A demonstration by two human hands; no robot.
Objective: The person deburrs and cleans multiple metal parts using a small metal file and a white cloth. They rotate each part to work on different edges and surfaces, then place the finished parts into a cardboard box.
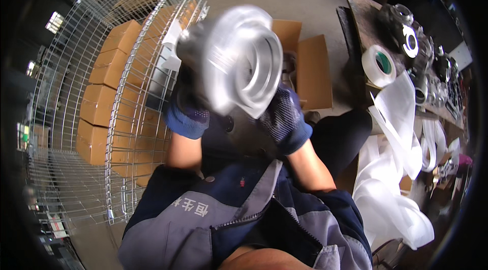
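Close before me, both gloved hands hold up a silvery cast metal housing (pixel 221 53) with a wide round opening facing right. Motion blurs part of its rim. My left hand (pixel 190 113), in a dotted blue work glove, grips the housing's left side, and its fingers are mostly hidden behind the metal. On the lower right edge sits my right hand (pixel 284 117), gloved alike. Behind the housing, an open cardboard box (pixel 314 72) stands on the floor with metal parts inside, partly covered from view.
A wire mesh cage (pixel 133 64) at left holds stacked cardboard boxes (pixel 97 106). At right, a workbench (pixel 360 11) carries a tape roll (pixel 377 65) and several metal castings (pixel 419 49). White foam sheeting (pixel 392 193) hangs and piles below the bench.
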